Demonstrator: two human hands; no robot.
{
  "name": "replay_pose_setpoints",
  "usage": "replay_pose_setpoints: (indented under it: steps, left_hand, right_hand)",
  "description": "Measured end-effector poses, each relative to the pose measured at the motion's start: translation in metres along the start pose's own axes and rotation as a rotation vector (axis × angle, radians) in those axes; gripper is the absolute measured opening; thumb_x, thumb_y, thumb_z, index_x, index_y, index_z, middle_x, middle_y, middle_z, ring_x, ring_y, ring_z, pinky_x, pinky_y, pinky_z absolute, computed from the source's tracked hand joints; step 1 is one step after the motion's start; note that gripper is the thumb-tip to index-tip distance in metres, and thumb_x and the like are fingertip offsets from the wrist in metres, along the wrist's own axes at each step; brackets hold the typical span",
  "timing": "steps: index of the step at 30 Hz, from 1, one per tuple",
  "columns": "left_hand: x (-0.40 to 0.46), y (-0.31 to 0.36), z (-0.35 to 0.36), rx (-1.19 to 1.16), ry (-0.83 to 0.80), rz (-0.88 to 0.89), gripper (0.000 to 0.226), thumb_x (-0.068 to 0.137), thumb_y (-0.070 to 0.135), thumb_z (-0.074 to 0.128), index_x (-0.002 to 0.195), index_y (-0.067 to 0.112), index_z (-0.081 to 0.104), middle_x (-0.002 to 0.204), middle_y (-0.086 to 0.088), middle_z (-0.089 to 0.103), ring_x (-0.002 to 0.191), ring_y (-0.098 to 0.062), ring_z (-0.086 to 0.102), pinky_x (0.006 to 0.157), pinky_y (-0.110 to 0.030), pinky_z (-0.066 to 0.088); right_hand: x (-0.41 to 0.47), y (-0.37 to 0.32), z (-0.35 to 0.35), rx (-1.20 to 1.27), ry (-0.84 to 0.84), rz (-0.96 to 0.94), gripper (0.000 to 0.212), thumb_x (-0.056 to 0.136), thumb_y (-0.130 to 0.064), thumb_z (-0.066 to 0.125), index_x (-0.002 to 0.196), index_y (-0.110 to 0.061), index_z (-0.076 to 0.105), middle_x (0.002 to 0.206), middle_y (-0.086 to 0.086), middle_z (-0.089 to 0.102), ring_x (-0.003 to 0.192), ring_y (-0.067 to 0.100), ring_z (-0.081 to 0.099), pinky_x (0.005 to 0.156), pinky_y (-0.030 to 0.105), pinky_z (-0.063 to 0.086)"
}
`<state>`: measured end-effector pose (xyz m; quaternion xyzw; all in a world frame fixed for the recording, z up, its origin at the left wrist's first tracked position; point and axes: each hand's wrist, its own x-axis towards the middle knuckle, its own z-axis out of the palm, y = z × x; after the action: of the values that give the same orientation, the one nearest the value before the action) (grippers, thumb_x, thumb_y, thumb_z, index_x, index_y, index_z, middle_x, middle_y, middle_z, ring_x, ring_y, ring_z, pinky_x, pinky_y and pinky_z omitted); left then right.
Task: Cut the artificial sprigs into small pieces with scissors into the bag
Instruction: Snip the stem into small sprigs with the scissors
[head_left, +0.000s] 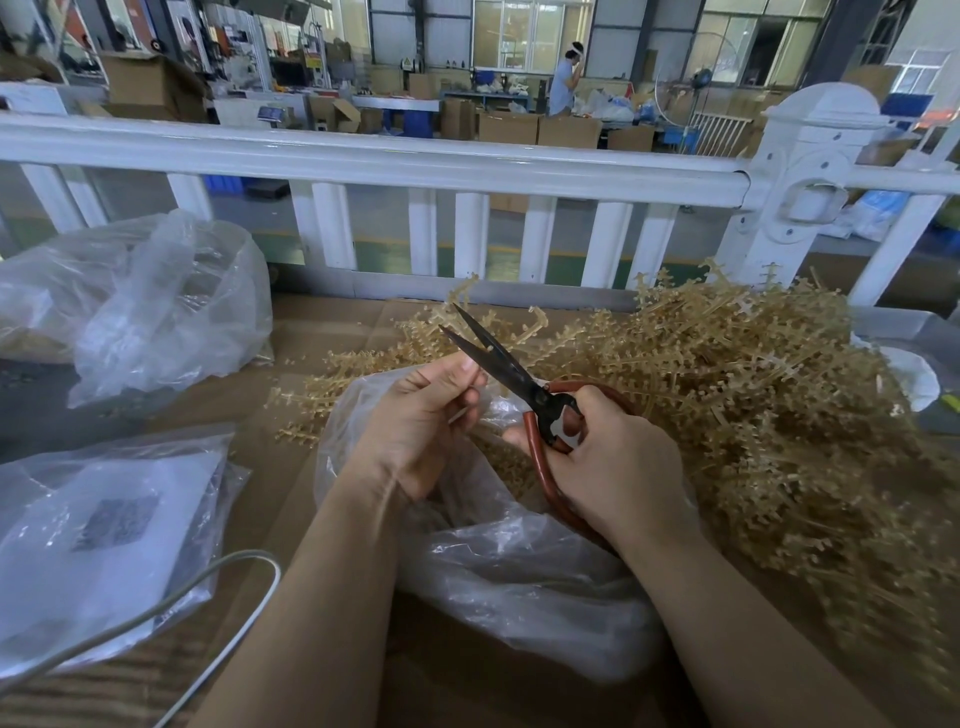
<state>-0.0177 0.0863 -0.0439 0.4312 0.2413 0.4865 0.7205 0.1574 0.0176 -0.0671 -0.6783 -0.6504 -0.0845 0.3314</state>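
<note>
Scissors (511, 371), blades parted, are gripped by the right hand (618, 457); a short stem (460, 413) is pinched by the left hand (421, 421) beside them, above the bag (519, 571)

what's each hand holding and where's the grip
Right hand grips the black-bladed scissors by their red loop handles. Left hand pinches a thin tan sprig stub.

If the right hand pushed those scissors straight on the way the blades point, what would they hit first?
Most likely the loose sprigs just beyond the open blade tips of the scissors held by the right hand, then the white railing behind. Depth is hard to judge.
</note>
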Motion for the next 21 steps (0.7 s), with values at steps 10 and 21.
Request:
replay_pose_setpoints:
  steps: [10, 21]
  left_hand:
    - [0.0013, 0.0002, -0.0015, 0.023, 0.004, 0.025, 0.013, 0.081, 0.018, 0.065, 0.069, 0.017, 0.07, 0.07, 0.004, 0.061, 0.064, -0.007, 0.052, 0.062, -0.016, 0.046]
    - [0.0012, 0.0009, -0.0031, 0.064, 0.006, 0.062, 0.009, 0.079, 0.016, 0.065, 0.071, 0.014, 0.069, 0.07, 0.001, 0.058, 0.064, -0.008, 0.052, 0.065, -0.018, 0.046]
  right_hand:
    - [0.0009, 0.0026, 0.0023, 0.031, -0.007, 0.002, 0.068, 0.077, -0.094, 0.036, 0.083, -0.028, 0.05, 0.066, -0.016, 0.06, 0.058, 0.005, 0.062, 0.054, 0.029, 0.055]
    - [0.0012, 0.0043, 0.0051, 0.044, 0.018, -0.007, 0.07, 0.076, -0.098, 0.029, 0.08, -0.031, 0.049, 0.064, -0.018, 0.059, 0.055, 0.002, 0.06, 0.052, 0.03, 0.056]
